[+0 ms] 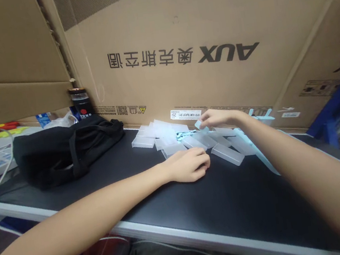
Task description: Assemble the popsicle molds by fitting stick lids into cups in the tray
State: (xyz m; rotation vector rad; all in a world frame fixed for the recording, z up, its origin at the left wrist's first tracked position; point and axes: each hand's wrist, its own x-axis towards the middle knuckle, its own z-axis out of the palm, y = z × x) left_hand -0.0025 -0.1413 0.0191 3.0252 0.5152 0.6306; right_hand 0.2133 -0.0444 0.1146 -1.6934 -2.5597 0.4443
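Note:
My right hand (216, 117) reaches over a heap of small parts, its fingertips pinching a small light-blue plastic piece (201, 126). Just below is a cluster of thin light-blue pieces (184, 135). Several frosted clear plastic boxes (228, 154) lie around them, some overlapping. My left hand (190, 165) rests on the black tabletop (206, 201) at the near side of the heap. Its fingers are curled in, and what they hold, if anything, is hidden. A light-blue plastic frame (268, 164) lies partly behind my right forearm.
A large cardboard box (157, 84) with upside-down print walls off the back of the table. On the left lie a black cloth bag (49, 152) and, behind it, a dark bottle (81, 103). A white cable (9, 162) hangs at the left edge. A blue metal post (327, 121) stands right.

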